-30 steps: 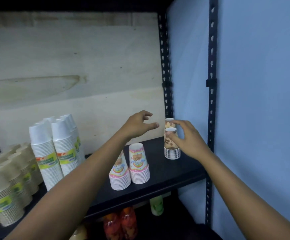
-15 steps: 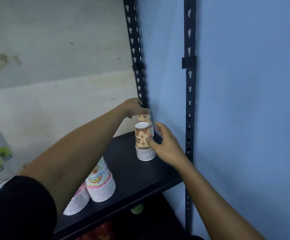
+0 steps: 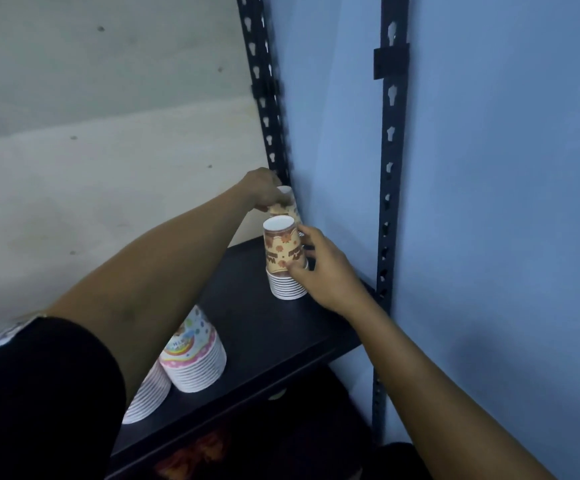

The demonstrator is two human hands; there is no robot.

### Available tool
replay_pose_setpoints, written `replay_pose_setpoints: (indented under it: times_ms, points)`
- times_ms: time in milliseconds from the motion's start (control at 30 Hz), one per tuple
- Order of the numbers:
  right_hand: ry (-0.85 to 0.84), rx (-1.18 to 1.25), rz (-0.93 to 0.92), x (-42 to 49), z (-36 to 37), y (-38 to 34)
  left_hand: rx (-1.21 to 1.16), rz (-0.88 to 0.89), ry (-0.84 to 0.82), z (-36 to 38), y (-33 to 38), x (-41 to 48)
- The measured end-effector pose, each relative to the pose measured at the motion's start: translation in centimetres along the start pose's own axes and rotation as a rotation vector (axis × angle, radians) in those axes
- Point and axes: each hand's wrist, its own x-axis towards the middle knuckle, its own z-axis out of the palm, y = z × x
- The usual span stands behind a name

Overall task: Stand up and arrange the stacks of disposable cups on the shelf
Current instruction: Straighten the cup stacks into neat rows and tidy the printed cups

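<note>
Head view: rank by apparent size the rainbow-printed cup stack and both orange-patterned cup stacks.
1. Rainbow-printed paper cup stack, nearer camera.
2. Front orange-patterned paper cup stack.
3. Rear orange-patterned paper cup stack, partly hidden.

Place: we take this for a shop stockroom.
Signs: we see slotted steel uprights (image 3: pixel 387 202), a dark shelf (image 3: pixel 281 327), and bulk cup stacks (image 3: pixel 195 362).

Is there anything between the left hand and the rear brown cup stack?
Nothing visible. The left hand grips the rear brown cup stack at its top; the front brown cup stack, in the right hand, stands in front, not between.
</note>
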Motion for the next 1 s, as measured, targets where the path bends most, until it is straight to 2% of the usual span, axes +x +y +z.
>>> replay_pose_setpoints:
  times_ms: [167, 467, 633, 833, 1000]
  points:
    - [0.015, -0.011, -0.007, 0.0, 0.3, -0.5, -0.041, -0.005, 0.038, -1.4, -0.7, -1.9]
    - [-0.016, 0.038, -0.018, -0.2, 1.1, -5.3, -0.109, -0.013, 0.261, -9.6, -4.9, -11.3]
    - [-0.143, 0.141, -0.073, 1.2, 2.2, -8.6, -0.242, -0.101, 0.304, -13.5, -9.4, -17.5]
    - [-0.32, 0.357, 0.039, 2.5, 4.4, -10.0, -0.511, -0.183, 0.349, -14.2, -14.1, -21.9]
    - [-0.448, 0.263, 0.038, 3.3, 6.5, -10.1, -0.568, -0.272, 0.306, -12.1, -16.6, -23.6]
